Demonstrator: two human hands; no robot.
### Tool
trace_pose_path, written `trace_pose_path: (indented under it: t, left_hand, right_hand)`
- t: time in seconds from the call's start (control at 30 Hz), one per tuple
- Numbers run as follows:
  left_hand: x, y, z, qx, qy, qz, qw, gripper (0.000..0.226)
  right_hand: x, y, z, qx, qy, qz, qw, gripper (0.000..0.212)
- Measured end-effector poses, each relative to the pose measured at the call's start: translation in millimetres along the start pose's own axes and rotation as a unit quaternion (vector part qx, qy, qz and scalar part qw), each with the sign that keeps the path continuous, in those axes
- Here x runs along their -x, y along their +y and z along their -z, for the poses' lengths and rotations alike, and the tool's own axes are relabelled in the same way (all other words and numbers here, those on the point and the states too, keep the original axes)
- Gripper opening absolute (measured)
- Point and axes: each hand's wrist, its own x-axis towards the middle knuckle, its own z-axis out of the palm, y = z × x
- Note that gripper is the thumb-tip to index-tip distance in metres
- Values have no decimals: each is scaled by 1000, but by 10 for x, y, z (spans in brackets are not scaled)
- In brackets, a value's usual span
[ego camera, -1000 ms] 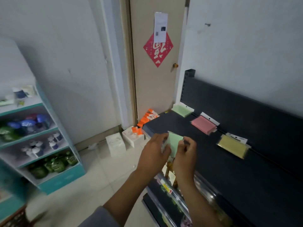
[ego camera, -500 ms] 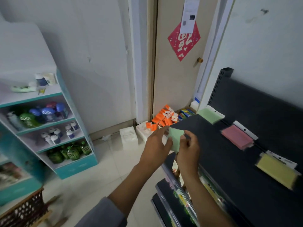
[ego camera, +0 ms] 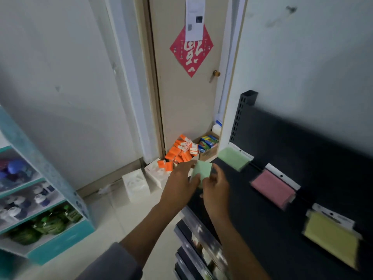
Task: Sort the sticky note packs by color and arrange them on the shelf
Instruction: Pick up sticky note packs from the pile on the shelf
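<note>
Both arms reach forward: left hand (ego camera: 182, 183) and right hand (ego camera: 216, 187) each pinch a green sticky pack (ego camera: 201, 172), held just off the front corner of the black shelf (ego camera: 262, 229). On it sit a green pack (ego camera: 234, 158), pink pack (ego camera: 272, 188), yellow pack (ego camera: 331, 237).

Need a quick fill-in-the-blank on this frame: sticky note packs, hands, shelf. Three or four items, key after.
1. Both hands, left hand and right hand, hold a flat ____ sticky note pack.
2. On the black metal shelf, the pack between the green pack and the yellow pack is ____.
3. The orange packs lie on the ____.

Missing words: green; pink; floor
</note>
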Motion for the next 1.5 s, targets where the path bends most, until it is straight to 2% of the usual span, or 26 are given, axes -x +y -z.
trace_pose_path:
  t: [0.1, 0.33, 0.53, 0.63, 0.73, 0.83, 0.93, 1.07, 1.2, 1.3, 1.5]
  left_hand:
    - [-205, -37, -161, -8, -20, -13, 1000, 46]
    - [-577, -166, -436, -34, -100, -24, 994, 53]
    - [-903, -308, -614, -35, -158, -46, 986, 55]
    - [-1095, -343, -679, -18, -203, -66, 977, 55]
    - [-1258, -416, -724, -30, -237, -95, 966, 50]
    - [-1364, -519, -748, -21, -249, -129, 960, 47]
    - [-1430, -573, -731, 7, -273, -160, 949, 44]
    - [-1512, -606, -684, 59, -268, -181, 945, 39]
    - [-1541, -637, -617, 80, -253, -185, 946, 31]
    - [-1565, -562, -588, 83, -238, -209, 945, 16]
    - [-1386, -168, -721, 140, -324, -286, 891, 3]
  right_hand:
    - [-224, 79, 12, 34, -2, 5, 999, 56]
    - [-523, 207, 114, 132, -5, -3, 991, 54]
    - [-849, 411, 34, 225, 44, -9, 973, 43]
    - [-1006, 459, 36, 280, 62, -24, 958, 48]
    - [-1074, 485, 51, 285, 52, -42, 956, 42]
    - [-1068, 436, 46, 290, 59, -63, 953, 50]
    - [-981, 277, 20, 281, 74, -73, 954, 47]
    - [-908, 215, 50, 242, 101, -98, 960, 49]
    - [-848, 231, -4, 211, 153, -99, 960, 44]
    - [-825, 254, -21, 209, 208, -85, 952, 41]
    - [-564, 194, 46, 179, 325, -43, 928, 25]
